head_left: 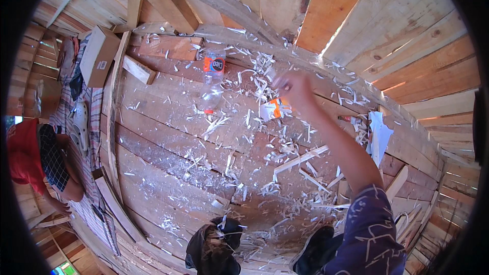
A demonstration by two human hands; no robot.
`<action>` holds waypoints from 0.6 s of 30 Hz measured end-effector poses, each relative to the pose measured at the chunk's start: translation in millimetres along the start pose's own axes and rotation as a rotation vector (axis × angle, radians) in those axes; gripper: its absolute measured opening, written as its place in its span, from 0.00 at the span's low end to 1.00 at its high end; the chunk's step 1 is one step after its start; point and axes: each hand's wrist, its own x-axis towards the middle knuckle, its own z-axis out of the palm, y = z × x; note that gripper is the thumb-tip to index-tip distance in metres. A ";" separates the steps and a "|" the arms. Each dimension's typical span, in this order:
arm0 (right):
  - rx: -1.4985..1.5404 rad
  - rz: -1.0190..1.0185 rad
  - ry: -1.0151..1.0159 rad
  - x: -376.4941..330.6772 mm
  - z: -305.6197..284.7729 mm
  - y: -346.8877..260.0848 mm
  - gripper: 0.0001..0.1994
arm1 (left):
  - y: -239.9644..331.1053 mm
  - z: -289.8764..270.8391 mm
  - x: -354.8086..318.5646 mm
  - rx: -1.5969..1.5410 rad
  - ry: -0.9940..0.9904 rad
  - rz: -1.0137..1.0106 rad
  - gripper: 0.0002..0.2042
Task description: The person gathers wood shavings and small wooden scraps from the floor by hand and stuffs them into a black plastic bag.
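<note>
My right hand [295, 87] reaches out over wood shavings [262, 89] near the far wall; its fingers are smeared by motion, so their grip does not show. Just below it lies a small orange and white packet [274, 109]. To the left of the hand, a clear plastic bottle [211, 94] with an orange and dark label rests on the floor, its red cap toward me. At the lower edge sits a black bag-like thing [208, 247] with some shavings on or in it. My left hand is not in view.
Shavings and thin wood strips [300, 163] litter the plank floor [153, 137]. A torn white sheet [379, 135] is at right, a dark shoe [313, 247] below. Past a wooden beam [114, 117] at left are a cardboard box [99, 57], white clogs [79, 122] and a person in red [25, 153].
</note>
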 end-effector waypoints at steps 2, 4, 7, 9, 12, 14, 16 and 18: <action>0.273 0.116 -0.425 -66.9 28.2 -88.9 0.10 | -0.3 2.6 -1.8 -0.090 -0.009 -0.010 0.10; 0.525 -0.171 -0.573 -128.2 76.6 -127.9 0.06 | -0.4 7.5 -5.8 -0.301 0.012 -0.061 0.10; 0.544 -0.232 -1.110 -183.6 93.0 -180.9 0.06 | 13.9 8.6 -4.2 -0.420 -0.018 -0.082 0.11; 0.559 -0.373 -1.162 -214.9 115.8 -172.1 0.08 | 14.4 7.6 -3.6 -0.478 -0.016 -0.087 0.12; 0.641 -0.423 -1.272 -206.9 117.5 -165.9 0.13 | 5.2 5.0 -2.5 -0.548 -0.021 -0.109 0.12; 0.609 0.084 -1.380 -137.0 90.7 -167.2 0.14 | -2.2 4.8 -6.0 -0.550 -0.006 -0.127 0.12; 0.427 0.002 -0.733 -82.9 90.2 -101.6 0.10 | -5.0 8.9 -5.9 -0.539 0.003 -0.101 0.12; 0.114 0.264 -0.343 -10.1 66.1 -70.6 0.13 | -11.6 7.4 -6.6 -0.446 -0.011 -0.055 0.11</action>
